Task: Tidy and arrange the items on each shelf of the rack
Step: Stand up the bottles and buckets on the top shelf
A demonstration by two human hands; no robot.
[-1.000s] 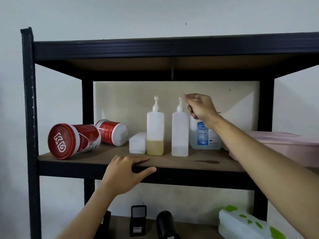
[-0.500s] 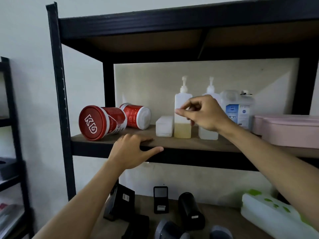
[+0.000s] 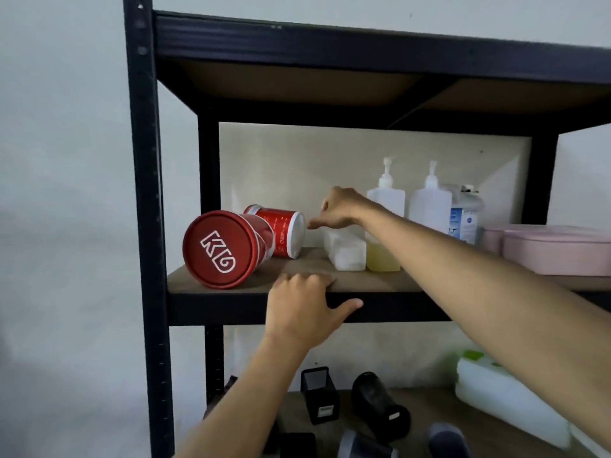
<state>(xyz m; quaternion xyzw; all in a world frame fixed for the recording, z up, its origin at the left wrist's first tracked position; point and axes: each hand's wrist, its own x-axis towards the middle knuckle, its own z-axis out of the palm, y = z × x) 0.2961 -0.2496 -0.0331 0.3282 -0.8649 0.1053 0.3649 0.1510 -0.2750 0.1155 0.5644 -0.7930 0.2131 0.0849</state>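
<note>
Two red canisters lie on their sides at the left end of the middle shelf (image 3: 297,281): a front one (image 3: 221,249) with a red "KG" lid and a rear one (image 3: 281,229) with a white lid. My right hand (image 3: 337,208) reaches in over a small white box (image 3: 345,251), fingers loosely curled, fingertips pointing at the rear canister's lid and just short of it. It holds nothing. My left hand (image 3: 304,309) rests on the shelf's front edge, fingers over the board. Two white pump bottles (image 3: 385,200) (image 3: 429,206) stand upright behind my right arm.
A clear jug with a blue label (image 3: 464,214) and pink lidded boxes (image 3: 555,249) fill the right of the shelf. The black rack post (image 3: 145,226) rises at left. Below are black holders (image 3: 319,395), a dark cylinder (image 3: 380,404) and a white green-spotted pack (image 3: 502,404).
My right hand left the pump bottles and moved left and down toward the rear red canister. The left hand stayed on the shelf edge. The camera shifted left.
</note>
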